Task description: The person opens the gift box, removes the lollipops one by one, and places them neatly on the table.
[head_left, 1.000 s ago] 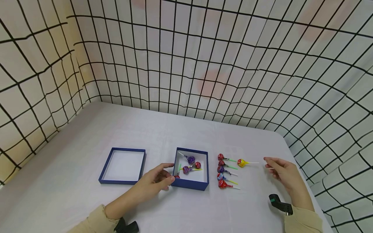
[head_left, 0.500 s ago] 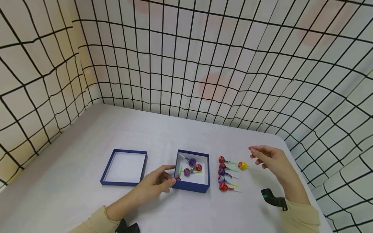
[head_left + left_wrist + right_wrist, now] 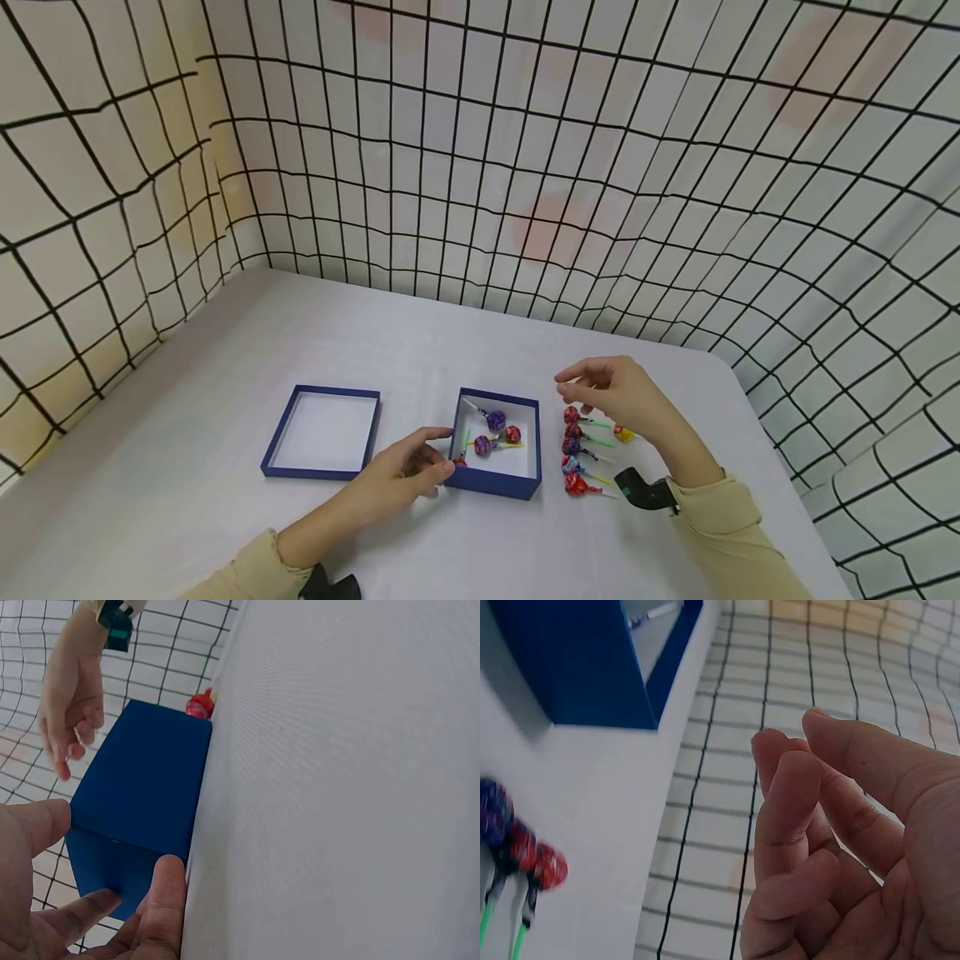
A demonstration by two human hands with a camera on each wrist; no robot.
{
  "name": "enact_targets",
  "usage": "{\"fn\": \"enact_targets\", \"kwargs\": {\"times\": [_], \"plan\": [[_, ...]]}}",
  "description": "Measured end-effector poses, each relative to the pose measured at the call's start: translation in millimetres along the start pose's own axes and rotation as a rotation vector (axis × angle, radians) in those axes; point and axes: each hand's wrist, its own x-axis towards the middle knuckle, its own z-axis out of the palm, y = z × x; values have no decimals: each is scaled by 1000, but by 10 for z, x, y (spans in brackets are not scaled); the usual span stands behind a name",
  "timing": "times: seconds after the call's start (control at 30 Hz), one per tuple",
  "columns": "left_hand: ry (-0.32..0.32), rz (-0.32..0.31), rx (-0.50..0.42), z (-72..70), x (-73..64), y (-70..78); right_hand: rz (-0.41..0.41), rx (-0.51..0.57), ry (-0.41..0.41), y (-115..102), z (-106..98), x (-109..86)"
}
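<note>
My left hand (image 3: 393, 473) rests against the near left corner of a small blue open box (image 3: 495, 482). Its thumb touches the corner, and the other fingers lie along the outside of the left wall. Inside the box are several lollipops, among them a purple one (image 3: 496, 421) and a red one (image 3: 513, 434). My right hand (image 3: 622, 396) hovers above the far end of a row of lollipops to the right of the box. Its fingers are loosely bent, with nothing between them. A yellow lollipop (image 3: 623, 433) lies right of the row, partly hidden by that hand.
A shallow blue-rimmed lid (image 3: 326, 429), white inside, lies on the white table (image 3: 420, 342) left of the box. The row includes a red lollipop (image 3: 576, 484) nearest me. A black wire grid (image 3: 487, 167) over white cloth stands behind and beside the table.
My right hand has moved left from beyond the yellow lollipop's stick to above the row's far end. The left hand has stayed at the box. The lollipops have not moved.
</note>
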Motion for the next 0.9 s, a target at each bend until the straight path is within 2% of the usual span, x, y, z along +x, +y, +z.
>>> {"fn": "enact_targets", "kwargs": {"times": [0.27, 0.5, 0.7, 0.9], "plan": [[0, 1, -11, 3, 8, -21, -46, -79, -113, -319, 401, 272], [-5, 12, -12, 3, 4, -20, -79, -120, -169, -425, 671, 458], [-9, 32, 3, 0, -1, -13, -59, -156, -183, -470, 809, 515], [-7, 21, 5, -9, -1, -22, -26, -160, -203, -533, 904, 523]]}}
